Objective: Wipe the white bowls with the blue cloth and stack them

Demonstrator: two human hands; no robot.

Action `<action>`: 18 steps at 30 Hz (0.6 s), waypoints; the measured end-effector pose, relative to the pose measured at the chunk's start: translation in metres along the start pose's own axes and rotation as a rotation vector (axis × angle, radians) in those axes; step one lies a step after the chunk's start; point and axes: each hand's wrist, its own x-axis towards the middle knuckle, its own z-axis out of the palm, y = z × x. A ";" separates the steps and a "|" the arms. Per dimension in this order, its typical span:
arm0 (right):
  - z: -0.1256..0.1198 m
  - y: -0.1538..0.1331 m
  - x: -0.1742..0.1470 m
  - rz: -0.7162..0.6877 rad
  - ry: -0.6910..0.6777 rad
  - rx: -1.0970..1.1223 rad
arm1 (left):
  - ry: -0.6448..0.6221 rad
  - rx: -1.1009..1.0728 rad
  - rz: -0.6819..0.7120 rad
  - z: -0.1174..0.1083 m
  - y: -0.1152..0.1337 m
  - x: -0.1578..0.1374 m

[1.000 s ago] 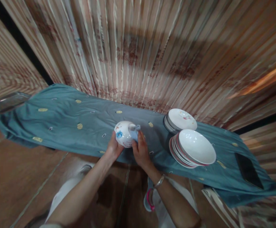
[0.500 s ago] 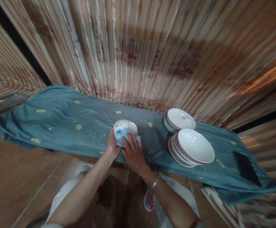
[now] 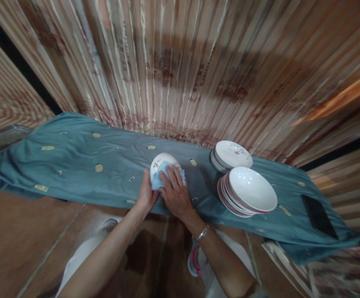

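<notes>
Left hand (image 3: 146, 194): grasping a white, rounded ceramic bowl (image 3: 165, 158) with small printed decoration, at its left side.
Right hand (image 3: 178, 198): holding a light-blue, soft fabric cloth (image 3: 159, 176) against the bowl, fingers laid across it; a silver-coloured metal bracelet (image 3: 202, 234) circles the wrist.
Bowl: between the two hands, over the middle of the long surface (image 3: 120, 165), which is draped in teal fabric with yellow motifs; whether its underside touches the fabric cannot be told.
Cloth: spread over the near part of the bowl, covering some of its print.
White plate stack (image 3: 233, 154): shallow, round plates, floral print on the top one, to the right of the hands.
White bowl stack (image 3: 252, 189): deep, round bowls with red edging, just in front of the plates.
Black, flat rectangular device (image 3: 318, 216): near the right end of the surface.
Beige, pleated curtain (image 3: 167, 99): behind the surface, printed in reddish brown.
</notes>
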 end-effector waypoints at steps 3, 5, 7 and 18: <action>-0.005 -0.001 0.003 -0.002 -0.011 0.012 | -0.030 0.023 0.008 -0.002 -0.003 0.000; -0.007 0.000 0.005 -0.005 -0.010 0.018 | -0.053 0.028 0.014 -0.003 -0.004 -0.001; -0.008 0.000 0.006 -0.004 0.002 0.015 | -0.076 0.024 0.024 -0.002 -0.005 -0.001; -0.010 0.007 0.017 0.023 0.057 0.046 | -0.107 0.024 0.065 -0.006 -0.012 0.007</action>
